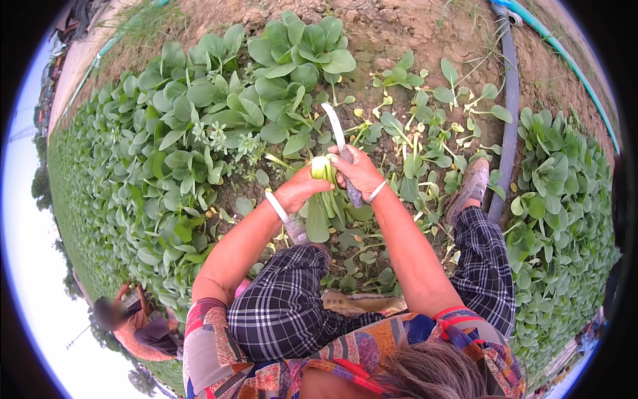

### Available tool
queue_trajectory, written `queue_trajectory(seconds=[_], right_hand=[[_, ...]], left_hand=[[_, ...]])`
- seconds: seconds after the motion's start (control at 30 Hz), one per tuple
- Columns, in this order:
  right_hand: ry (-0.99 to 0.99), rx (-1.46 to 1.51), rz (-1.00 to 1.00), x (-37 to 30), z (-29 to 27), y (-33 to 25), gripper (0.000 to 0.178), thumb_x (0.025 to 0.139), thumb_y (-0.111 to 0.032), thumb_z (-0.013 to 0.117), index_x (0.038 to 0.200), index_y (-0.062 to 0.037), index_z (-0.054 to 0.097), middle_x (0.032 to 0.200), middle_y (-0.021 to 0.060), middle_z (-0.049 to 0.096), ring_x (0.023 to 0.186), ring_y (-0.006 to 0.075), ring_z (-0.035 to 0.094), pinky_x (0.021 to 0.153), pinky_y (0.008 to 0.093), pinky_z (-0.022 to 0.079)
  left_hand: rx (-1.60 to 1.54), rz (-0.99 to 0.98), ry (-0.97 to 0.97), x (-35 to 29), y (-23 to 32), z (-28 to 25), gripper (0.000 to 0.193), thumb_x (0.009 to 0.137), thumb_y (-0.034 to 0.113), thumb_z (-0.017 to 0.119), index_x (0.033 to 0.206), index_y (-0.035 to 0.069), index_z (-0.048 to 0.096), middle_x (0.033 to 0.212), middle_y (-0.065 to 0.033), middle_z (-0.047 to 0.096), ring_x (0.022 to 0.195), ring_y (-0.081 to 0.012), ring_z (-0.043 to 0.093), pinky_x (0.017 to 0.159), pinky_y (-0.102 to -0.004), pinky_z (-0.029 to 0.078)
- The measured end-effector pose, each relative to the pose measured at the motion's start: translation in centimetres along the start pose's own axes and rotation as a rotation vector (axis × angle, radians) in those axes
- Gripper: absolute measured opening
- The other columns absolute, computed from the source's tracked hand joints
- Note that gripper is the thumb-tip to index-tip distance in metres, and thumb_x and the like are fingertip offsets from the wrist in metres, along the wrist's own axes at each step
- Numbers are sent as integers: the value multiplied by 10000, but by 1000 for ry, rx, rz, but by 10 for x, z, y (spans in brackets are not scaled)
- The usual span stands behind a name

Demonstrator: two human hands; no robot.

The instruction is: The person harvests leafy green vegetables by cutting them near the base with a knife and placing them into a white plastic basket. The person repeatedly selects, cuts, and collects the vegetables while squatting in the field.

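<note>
My left hand (297,191) is closed around a bok choy (318,218), in front of me at the middle of the view. Its pale cut base points away from me, and its green leaves hang back toward my knees. In my right hand (362,172) is a knife (334,126) with a dark handle. The narrow, pale blade points away from me, beyond the base. Both hands meet at the stem end; whether the right fingers also press on the bok choy is hard to make out.
Dense leafy greens (133,179) grow on the left, and another bed (555,186) on the right. A grey pipe (510,100) runs past my right shoe (470,186). Loose leaves (412,163) litter the soil. At the lower left crouches another person (143,329). A teal hose (575,56) curves along the far right.
</note>
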State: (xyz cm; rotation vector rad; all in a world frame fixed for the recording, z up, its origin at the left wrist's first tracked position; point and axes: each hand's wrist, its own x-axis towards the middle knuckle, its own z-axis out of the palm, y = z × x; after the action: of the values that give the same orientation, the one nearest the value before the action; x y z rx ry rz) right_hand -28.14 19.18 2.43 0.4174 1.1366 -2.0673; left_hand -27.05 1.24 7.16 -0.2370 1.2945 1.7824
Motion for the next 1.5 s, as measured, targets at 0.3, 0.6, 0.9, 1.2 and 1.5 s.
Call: queue_trajectory(seconds=[0.3,0.6,0.9,1.2,1.5], right_hand=[[159,-777,-39,47,-21,24,403,971,-220,438,1354,-99,463,875,172,651,710,221,646,652,357,515],[197,-1204,-138,79,-26,38,469,987,-327,443,1433,-189,399,1091,244,640,1004,425,602,899,482,467],[204,-1217,-44,81,-22,39,453,978,-324,466,1411,-196,431,1100,236,639,1005,420,604,894,466,478],[144,-1108,-83,60,-34,52,465,977,-307,463,1405,-129,424,1026,275,639,952,455,604,877,495,474],[244,-1095,-230,97,-18,10,465,984,-292,450,1398,-83,421,1054,264,641,971,443,602,877,487,472]], left_hand=[[1484,115,305,37,41,-17,434,673,161,689,1079,38,600,1336,-198,481,985,-315,636,886,-391,502],[1945,-235,423,57,15,-81,370,713,144,661,1065,50,603,1350,-203,431,930,-307,659,855,-431,486],[1964,-147,438,47,1,-84,377,728,120,640,1094,50,586,1268,-172,490,875,-291,659,814,-418,475],[2033,-48,431,17,4,-52,439,708,116,648,1137,51,575,1337,-160,443,814,-252,666,777,-387,498],[2224,118,491,73,66,-67,368,756,82,626,1118,17,628,1577,-123,149,1092,-330,601,938,-458,469]])
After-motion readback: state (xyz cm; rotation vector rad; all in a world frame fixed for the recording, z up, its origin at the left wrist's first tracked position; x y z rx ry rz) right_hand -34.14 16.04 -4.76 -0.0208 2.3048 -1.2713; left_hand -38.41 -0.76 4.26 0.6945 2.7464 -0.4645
